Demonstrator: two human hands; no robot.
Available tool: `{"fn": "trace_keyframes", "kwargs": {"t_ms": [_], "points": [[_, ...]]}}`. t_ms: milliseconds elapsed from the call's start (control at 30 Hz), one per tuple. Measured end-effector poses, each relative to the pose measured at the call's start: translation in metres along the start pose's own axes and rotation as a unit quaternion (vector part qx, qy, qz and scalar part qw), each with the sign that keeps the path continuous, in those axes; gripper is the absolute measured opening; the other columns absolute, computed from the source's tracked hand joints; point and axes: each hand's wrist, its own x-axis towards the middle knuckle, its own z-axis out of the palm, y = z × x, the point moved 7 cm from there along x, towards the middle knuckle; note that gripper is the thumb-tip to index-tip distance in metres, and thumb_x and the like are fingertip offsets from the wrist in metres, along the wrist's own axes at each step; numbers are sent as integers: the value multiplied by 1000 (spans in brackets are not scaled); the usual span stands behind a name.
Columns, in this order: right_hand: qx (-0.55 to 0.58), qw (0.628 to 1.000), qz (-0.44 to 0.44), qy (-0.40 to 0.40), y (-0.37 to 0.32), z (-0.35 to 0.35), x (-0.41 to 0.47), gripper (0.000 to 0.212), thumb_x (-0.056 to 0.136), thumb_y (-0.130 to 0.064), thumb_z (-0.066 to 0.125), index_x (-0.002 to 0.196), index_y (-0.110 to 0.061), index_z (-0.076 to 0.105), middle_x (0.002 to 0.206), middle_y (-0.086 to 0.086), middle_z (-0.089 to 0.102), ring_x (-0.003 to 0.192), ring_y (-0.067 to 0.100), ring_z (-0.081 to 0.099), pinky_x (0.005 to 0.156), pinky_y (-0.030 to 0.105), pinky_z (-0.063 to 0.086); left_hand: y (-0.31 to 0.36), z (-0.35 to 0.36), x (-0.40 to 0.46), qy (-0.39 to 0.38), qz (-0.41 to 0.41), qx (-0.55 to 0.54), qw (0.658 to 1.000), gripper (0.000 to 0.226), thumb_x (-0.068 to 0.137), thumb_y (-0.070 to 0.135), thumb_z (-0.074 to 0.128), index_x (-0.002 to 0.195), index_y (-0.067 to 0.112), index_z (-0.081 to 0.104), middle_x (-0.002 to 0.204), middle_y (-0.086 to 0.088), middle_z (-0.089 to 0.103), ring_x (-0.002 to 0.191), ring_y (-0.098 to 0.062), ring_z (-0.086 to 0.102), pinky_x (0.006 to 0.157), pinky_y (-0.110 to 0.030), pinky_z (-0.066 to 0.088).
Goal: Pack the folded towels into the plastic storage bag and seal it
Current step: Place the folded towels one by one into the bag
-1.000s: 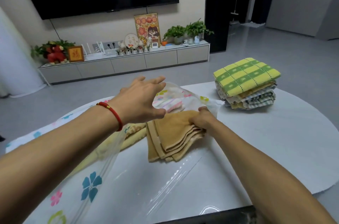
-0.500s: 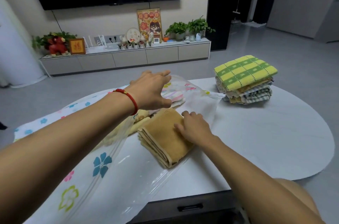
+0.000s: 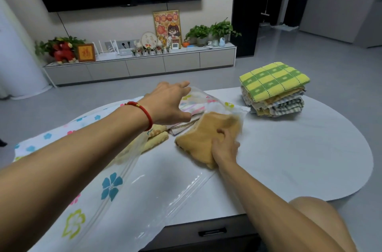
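A clear plastic storage bag (image 3: 107, 187) printed with flowers lies across the white table, its mouth toward me. My left hand (image 3: 169, 105), a red bracelet on its wrist, holds the bag's upper sheet lifted. My right hand (image 3: 224, 146) rests on a folded tan towel (image 3: 200, 138) and presses it into the bag's mouth; the towel's far end lies under the plastic. Deeper in the bag lie a pale yellow towel (image 3: 155, 141) and a pink-striped one (image 3: 192, 108). A stack of folded towels (image 3: 272, 88) with a green-and-yellow checked one on top stands at the right.
The rounded white table (image 3: 299, 161) has a drawer handle at its front edge. My knee (image 3: 318, 216) shows at the lower right. Beyond the table is grey floor, then a low TV cabinet (image 3: 144, 66) with plants and ornaments.
My right hand has turned the tan towel and pushed it farther away from me, into the bag's mouth. My left hand has stayed up, keeping the upper sheet raised.
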Motion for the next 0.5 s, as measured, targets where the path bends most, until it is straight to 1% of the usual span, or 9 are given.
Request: {"fn": "trace_keyframes", "kwargs": {"t_ms": [67,100,167,200,267,367,433,467,500], "points": [[19,998,-7,-53,-2,15,5,41,91,-20,67,131,-27,61,132,10,61,121,30,55,106,34,44,5,-1,-3,6,15,9,1000,80,84,43,65,152,16,31,163,2,20,139,-31,33,116,-45,28],[39,997,-3,-63,-3,21,7,42,89,-20,70,130,-27,62,131,8,63,118,27,57,103,31,45,7,-2,-4,11,23,13,1000,78,85,42,64,151,15,33,163,1,21,139,-30,35,116,-40,27],[65,997,7,-49,-5,31,10,44,90,-21,71,132,-27,61,128,9,63,110,27,60,95,26,44,9,-5,-8,17,31,10,999,75,85,43,64,149,14,38,162,0,25,138,-28,37,114,-36,27],[66,997,3,-40,-6,37,13,45,91,-21,71,133,-28,59,126,9,60,110,29,60,93,26,43,9,-6,-9,20,35,10,999,72,85,43,64,147,15,41,161,0,26,138,-27,37,115,-37,28],[65,997,-15,-46,-11,52,20,48,92,-22,70,138,-27,56,130,12,55,115,32,59,97,26,42,8,-6,-14,27,49,19,998,70,83,44,65,143,15,46,160,1,28,138,-27,36,115,-38,28],[67,991,-14,-113,-21,73,42,53,94,-22,70,143,-25,52,141,12,55,122,30,57,104,30,44,8,-5,-23,37,65,23,997,67,81,44,66,139,16,50,157,0,35,137,-23,36,112,-30,24],[23,986,-31,-162,-28,77,56,52,95,-24,68,144,-25,51,145,10,55,125,28,55,100,27,42,10,-7,-27,48,76,14,996,59,80,40,67,130,11,57,144,-5,50,127,-24,44,102,-24,25],[-19,983,-47,-176,-31,76,62,52,96,-26,66,146,-25,50,148,9,54,127,29,54,101,28,40,10,-8,-27,53,78,8,996,56,79,38,68,125,8,59,138,-8,54,122,-25,47,98,-23,26],[-66,979,-69,-180,-34,73,65,54,97,-29,64,148,-25,46,150,9,51,130,31,52,105,30,40,10,-9,-27,55,78,4,995,55,79,35,69,125,6,59,137,-10,55,121,-25,47,97,-22,25]]}}
